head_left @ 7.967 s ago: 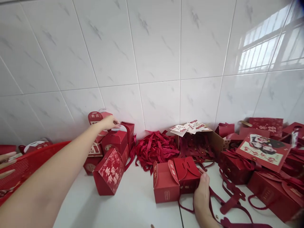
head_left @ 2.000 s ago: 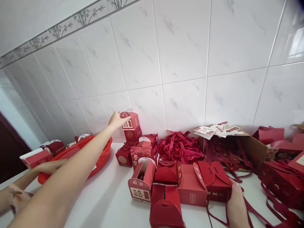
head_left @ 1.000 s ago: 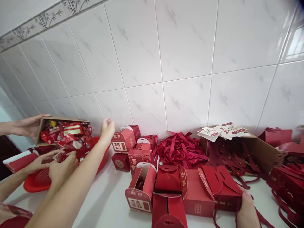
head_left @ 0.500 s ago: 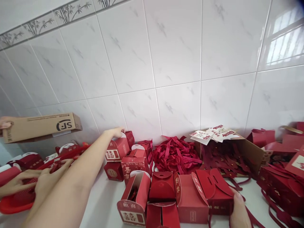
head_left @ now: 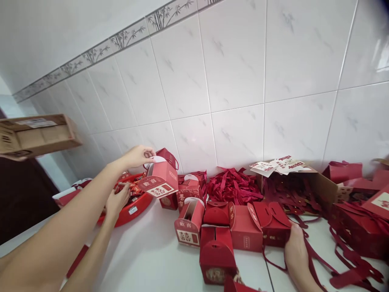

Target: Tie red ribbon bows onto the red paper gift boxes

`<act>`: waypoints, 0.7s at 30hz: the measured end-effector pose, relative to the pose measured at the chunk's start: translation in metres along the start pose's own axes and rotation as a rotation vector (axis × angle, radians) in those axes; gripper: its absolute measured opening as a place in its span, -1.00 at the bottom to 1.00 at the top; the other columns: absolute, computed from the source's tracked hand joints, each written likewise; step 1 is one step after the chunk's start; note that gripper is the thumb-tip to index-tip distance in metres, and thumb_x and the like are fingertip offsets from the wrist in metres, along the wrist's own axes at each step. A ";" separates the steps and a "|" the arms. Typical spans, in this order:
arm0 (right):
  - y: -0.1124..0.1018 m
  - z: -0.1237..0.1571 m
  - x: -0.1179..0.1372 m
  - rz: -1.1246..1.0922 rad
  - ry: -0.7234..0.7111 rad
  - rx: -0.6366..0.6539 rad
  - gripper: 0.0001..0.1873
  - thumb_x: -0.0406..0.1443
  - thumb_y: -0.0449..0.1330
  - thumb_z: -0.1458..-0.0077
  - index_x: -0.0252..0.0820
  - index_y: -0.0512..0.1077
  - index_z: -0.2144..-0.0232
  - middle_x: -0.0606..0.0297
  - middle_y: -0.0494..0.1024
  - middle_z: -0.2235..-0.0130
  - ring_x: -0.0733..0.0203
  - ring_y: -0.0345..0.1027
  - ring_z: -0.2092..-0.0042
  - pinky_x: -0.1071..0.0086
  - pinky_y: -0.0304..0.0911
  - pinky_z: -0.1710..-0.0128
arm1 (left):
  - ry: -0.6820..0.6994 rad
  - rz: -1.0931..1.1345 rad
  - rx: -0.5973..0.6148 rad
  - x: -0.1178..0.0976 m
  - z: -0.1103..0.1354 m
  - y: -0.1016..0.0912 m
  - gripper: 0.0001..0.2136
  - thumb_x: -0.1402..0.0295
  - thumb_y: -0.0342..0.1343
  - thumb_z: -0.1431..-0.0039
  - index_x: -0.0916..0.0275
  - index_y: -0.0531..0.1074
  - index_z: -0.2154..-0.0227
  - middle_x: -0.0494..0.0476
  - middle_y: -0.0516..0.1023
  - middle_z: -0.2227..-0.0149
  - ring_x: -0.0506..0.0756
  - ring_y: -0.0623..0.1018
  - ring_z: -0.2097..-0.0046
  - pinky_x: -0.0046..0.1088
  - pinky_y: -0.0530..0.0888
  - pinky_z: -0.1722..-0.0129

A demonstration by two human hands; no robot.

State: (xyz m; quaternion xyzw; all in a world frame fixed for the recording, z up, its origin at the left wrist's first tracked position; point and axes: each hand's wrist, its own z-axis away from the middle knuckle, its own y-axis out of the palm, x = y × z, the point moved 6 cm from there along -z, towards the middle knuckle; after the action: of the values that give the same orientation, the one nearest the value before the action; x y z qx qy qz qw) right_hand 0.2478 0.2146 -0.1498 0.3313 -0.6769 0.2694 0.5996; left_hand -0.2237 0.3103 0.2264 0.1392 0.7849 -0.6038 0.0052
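My left hand [head_left: 141, 156] pinches the white-lined top edge of a red gift box [head_left: 162, 178]. It holds this box tilted above the table, beside other boxes. My right hand [head_left: 295, 243] is closed against the right end of a dark red box [head_left: 272, 223], most of its fingers hidden. That box stands in a row with a lighter red box [head_left: 246, 231] and an open-topped box [head_left: 188, 227]. In front is another closed red box [head_left: 217, 255]. Another person's hand [head_left: 118, 200] reaches into a red basin [head_left: 133, 211] of small wrapped items.
Red ribbons [head_left: 234, 186] lie heaped against the tiled wall. A cardboard carton [head_left: 325, 190] holds dark red cut-outs, with printed cards [head_left: 279, 165] on top. At the left another person holds up a brown cardboard box [head_left: 39, 136]. More red packaging [head_left: 358, 227] lies at the right.
The view has swung left. My left hand has lifted and tilted the gift box off the stack. One of the other person's hands has left the basin; the brown carton has turned.
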 end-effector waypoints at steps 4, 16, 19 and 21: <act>0.001 0.001 0.005 0.017 0.071 0.002 -0.31 0.05 -0.21 -0.16 -0.37 0.23 -0.08 -0.05 0.30 -0.07 -0.09 0.10 -0.12 0.06 -0.06 -0.14 | -0.025 0.059 0.085 -0.021 0.059 -0.007 -0.71 0.08 0.20 0.23 0.20 0.49 0.50 0.06 0.55 0.50 0.12 0.51 0.39 -0.43 0.42 0.39; -0.020 0.010 0.025 -0.063 -0.044 -0.120 -0.40 0.01 -0.18 -0.16 -0.32 0.17 -0.04 0.02 0.30 0.03 0.04 0.19 0.02 0.17 0.09 0.00 | -0.077 0.231 0.194 -0.043 0.141 0.100 -0.78 0.20 0.31 0.43 0.16 0.49 0.64 0.04 0.54 0.57 0.15 0.53 0.43 -0.38 0.47 0.38; -0.018 0.014 0.034 -0.079 -0.150 -0.113 -0.44 -0.02 -0.15 -0.15 -0.35 0.20 0.00 0.02 0.30 0.05 0.05 0.19 0.02 0.19 0.09 -0.01 | -0.086 0.245 -0.032 -0.051 0.133 0.072 -0.66 0.12 0.29 0.34 0.15 0.53 0.42 0.11 0.61 0.37 0.19 0.56 0.27 -0.34 0.48 0.22; -0.016 0.015 0.038 -0.077 -0.204 -0.102 -0.45 -0.03 -0.12 -0.15 -0.36 0.23 0.02 0.01 0.31 0.06 0.04 0.19 0.03 0.18 0.09 -0.02 | -0.095 0.250 -0.213 -0.055 0.131 0.039 -0.55 0.04 0.22 0.20 0.16 0.49 0.23 0.15 0.59 0.20 0.19 0.54 0.12 -0.31 0.44 0.08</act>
State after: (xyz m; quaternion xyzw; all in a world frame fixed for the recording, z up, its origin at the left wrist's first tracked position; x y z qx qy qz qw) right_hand 0.2483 0.1881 -0.1149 0.3518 -0.7339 0.1764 0.5536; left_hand -0.1834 0.1834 0.1639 0.2059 0.8197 -0.5179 0.1321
